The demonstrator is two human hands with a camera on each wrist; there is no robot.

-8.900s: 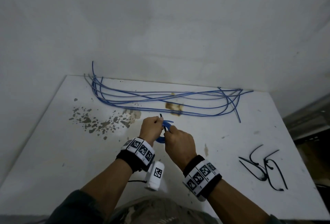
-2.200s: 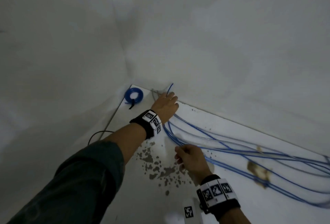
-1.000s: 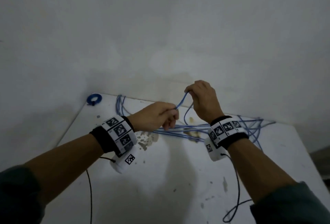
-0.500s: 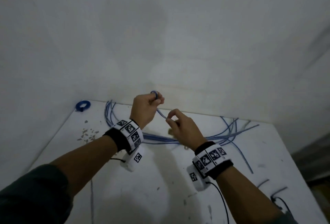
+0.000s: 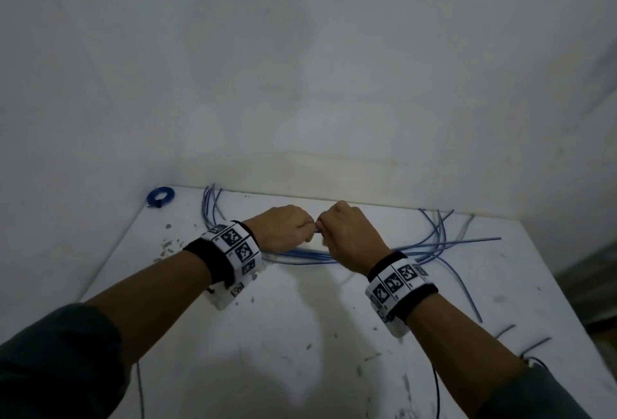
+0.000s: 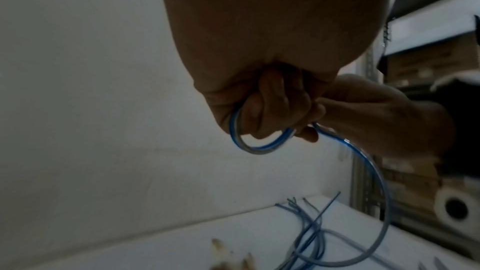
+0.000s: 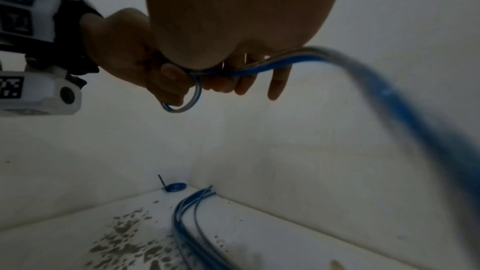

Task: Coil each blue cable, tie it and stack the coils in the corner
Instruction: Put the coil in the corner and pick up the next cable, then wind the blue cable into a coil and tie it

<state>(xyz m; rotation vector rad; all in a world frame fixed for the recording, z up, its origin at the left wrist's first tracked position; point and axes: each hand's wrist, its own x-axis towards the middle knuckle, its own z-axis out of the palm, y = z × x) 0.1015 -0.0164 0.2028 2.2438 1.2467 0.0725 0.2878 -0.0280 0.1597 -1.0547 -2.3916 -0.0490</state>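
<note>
My left hand and right hand meet knuckle to knuckle above the white table. Between them they hold one blue cable. The left hand's fingers grip a small loop of it. My right hand pinches the same cable just beside the loop, and the rest trails down to the table. Several loose blue cables lie along the back wall. One tied blue coil sits in the far left corner.
White walls close the table at the back and left. Dark stains mark the table's left part. Black ties lie near the right edge. A thin black wire hangs from my right wrist.
Both hands have dropped lower and come together. The right hand has moved up to the left hand's loop, adding cable to it.
</note>
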